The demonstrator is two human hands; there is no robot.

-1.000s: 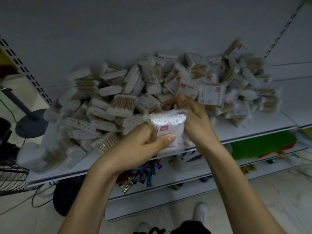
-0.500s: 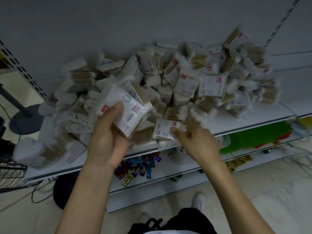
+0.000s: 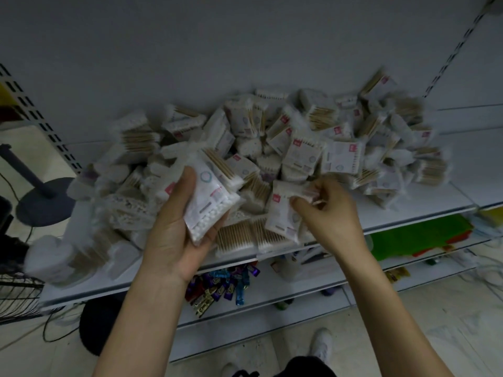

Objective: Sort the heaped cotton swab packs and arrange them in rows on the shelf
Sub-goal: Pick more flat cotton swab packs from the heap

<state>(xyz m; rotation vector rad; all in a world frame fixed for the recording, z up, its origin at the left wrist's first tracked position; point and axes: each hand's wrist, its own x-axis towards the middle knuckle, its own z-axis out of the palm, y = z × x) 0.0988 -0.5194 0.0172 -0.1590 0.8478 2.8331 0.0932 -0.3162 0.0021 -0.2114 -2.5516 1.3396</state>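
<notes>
A second earlier both hands had been closed on one pack at the centre of the frame. By this moment they had parted. The left hand, at centre left, held a small stack of cotton swab packs in its palm, thumb laid over the top and fingers curled under. The stack stayed above the front edge of the shelf. The right hand had gone to the right of centre and pinched the top edge of another flat pack between thumb and fingertips. That pack still lay on the front of the heap, which filled the middle of the frame against the back wall.

This suggested that matching packs were being gathered one at a time into the left hand. No tidy row showed on the shelf yet, so the sorting looked to be at an early stage. Most of the heap remained jumbled.
</notes>
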